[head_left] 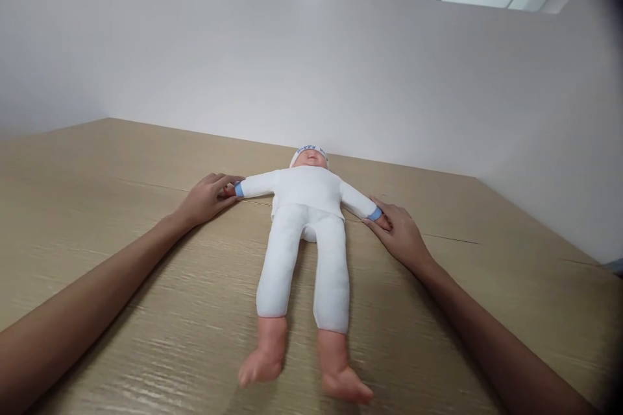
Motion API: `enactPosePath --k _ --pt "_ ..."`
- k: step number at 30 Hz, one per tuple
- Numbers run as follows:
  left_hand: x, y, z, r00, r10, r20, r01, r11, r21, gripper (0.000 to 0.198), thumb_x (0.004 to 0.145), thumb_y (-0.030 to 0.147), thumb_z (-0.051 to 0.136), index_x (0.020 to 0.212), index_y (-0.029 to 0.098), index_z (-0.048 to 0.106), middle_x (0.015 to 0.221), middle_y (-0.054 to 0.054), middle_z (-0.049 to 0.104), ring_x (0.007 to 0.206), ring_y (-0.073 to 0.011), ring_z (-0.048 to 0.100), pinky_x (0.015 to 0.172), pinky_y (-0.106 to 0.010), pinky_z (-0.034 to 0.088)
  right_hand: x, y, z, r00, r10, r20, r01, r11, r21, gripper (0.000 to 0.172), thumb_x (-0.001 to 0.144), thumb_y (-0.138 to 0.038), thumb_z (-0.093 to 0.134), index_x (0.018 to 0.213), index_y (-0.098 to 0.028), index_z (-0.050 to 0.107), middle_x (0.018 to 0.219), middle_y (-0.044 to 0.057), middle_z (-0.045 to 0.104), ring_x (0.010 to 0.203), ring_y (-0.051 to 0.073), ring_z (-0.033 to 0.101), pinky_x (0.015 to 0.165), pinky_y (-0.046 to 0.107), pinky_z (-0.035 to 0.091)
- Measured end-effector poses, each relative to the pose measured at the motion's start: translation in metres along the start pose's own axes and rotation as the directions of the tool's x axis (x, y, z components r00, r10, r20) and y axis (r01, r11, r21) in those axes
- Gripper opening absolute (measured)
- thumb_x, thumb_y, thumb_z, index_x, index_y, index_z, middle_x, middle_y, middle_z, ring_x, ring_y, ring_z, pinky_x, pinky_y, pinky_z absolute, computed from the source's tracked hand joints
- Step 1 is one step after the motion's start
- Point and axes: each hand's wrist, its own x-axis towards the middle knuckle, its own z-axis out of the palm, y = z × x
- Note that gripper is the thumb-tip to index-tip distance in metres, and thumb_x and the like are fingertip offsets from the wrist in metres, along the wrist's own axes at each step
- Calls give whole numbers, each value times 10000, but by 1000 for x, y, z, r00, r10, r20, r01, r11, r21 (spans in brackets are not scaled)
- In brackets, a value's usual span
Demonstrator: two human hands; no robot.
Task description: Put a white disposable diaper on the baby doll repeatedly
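A baby doll (309,194) lies on its back on the wooden table, its head toward the wall and its bare feet toward me. It wears a white top, white trousers with its feet showing, blue cuffs and a white cap with blue lettering. Both its arms are spread out to the sides. My left hand (207,198) is closed around the doll's hand at the left, by the blue cuff. At the right, my right hand (396,227) holds the doll's other hand between thumb and fingers, beside the other cuff.
The light wooden tabletop (170,285) has thin seams running across it. A plain white wall (243,58) rises behind its far edge and along the right side. Ceiling lights show above the wall.
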Motion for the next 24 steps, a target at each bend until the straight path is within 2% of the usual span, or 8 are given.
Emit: enactPosePath --k 4,10,16,20,24 --pt "-4 -5 1 1000 -5 12 5 1000 -21 534 1050 603 602 1452 258 673 1249 -105 764 1123 -310 675 1052 -454 522 -5 1 0 1000 -17 15 17 1000 -4 635 1035 -518 562 1569 -176 594 1408 153 733 1231 375 670 1099 537 512" --pt "-5 -12 4 999 -29 33 30 999 -29 534 1063 608 565 1455 264 681 1249 -115 763 1132 -316 669 1044 -456 528 -2 10 4 1000 12 21 -12 1000 -11 686 1058 -533 521 1627 -150 545 1379 174 734 1231 388 657 1101 554 509" --pt "-3 -9 2 999 -31 38 33 999 -43 536 1059 587 562 1471 260 667 1265 -116 766 1132 -313 677 1015 -443 540 1 18 9 999 6 50 -9 999 51 696 1022 -433 527 1655 -146 502 1417 171 718 1261 365 660 1148 557 500" --pt "-8 -5 0 999 -52 8 53 998 -40 507 1047 574 564 1414 241 672 1237 -112 771 1115 -308 678 1016 -442 528 -9 11 7 1000 29 4 -29 1000 5 689 954 -353 555 1614 -152 541 1423 177 707 1269 371 650 1146 575 510" --pt "-20 -2 -5 995 -95 -43 96 995 19 490 1037 601 572 1319 220 694 1238 -124 769 1107 -314 675 994 -435 518 -27 2 -1 994 67 -86 -70 997 -34 602 973 -378 570 1510 -110 613 1407 218 690 1290 387 628 1165 593 492"
